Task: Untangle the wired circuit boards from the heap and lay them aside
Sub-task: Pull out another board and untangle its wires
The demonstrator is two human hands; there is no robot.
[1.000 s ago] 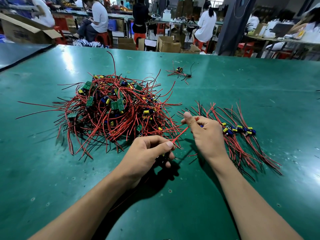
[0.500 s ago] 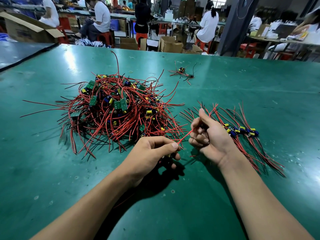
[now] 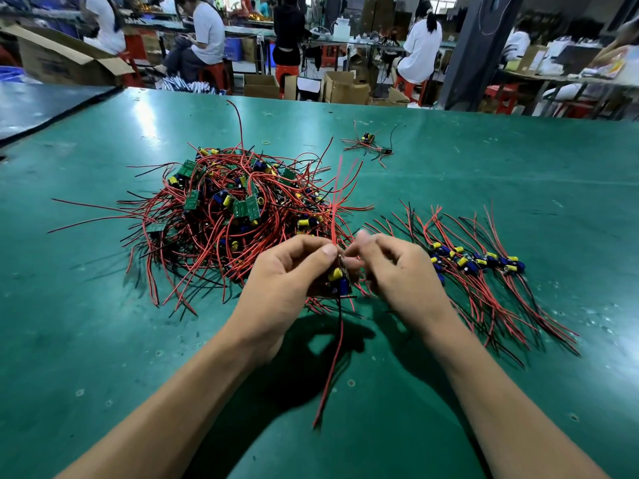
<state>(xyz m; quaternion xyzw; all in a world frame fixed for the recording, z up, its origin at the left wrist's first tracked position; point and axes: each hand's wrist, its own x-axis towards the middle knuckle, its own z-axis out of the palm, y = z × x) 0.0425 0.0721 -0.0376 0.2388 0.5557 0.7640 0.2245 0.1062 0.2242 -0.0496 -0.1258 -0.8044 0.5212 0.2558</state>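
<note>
Since 1 second ago both hands have come up and together. The right hand [image 3: 401,271], which was drawing a red wire out sideways, has swung back to the left hand [image 3: 294,274]. The circuit board [image 3: 340,283], which sat low by the desk, is now lifted clear of it.

We see the board held between the 2 hands, just in front of the heap's near edge, its yellow and blue parts facing us. The left hand curls round it, thumb pressed at the top edge. The right hand's fingers are curled too, and their tips seem to pinch the red wires [image 3: 337,188] where they leave the board, though the exact contact is hidden. Those wires stand up from the board and cross in front of the heap, apparently free of it. 1 red and black pair [image 3: 332,368] hangs down toward us above the desk.

We judge this board as good as untangled; it only needs laying down with the others. The row of finished boards [image 3: 477,264] lies just beside the right hand, its wires combed roughly parallel. The heap [image 3: 224,216] to the left is far the larger share, with many wires knotted over many green boards, so most of the task is left.

Farther back, a small cluster [image 3: 370,143] sits apart on the green desk [image 3: 103,340], and people work at other benches beyond.
</note>
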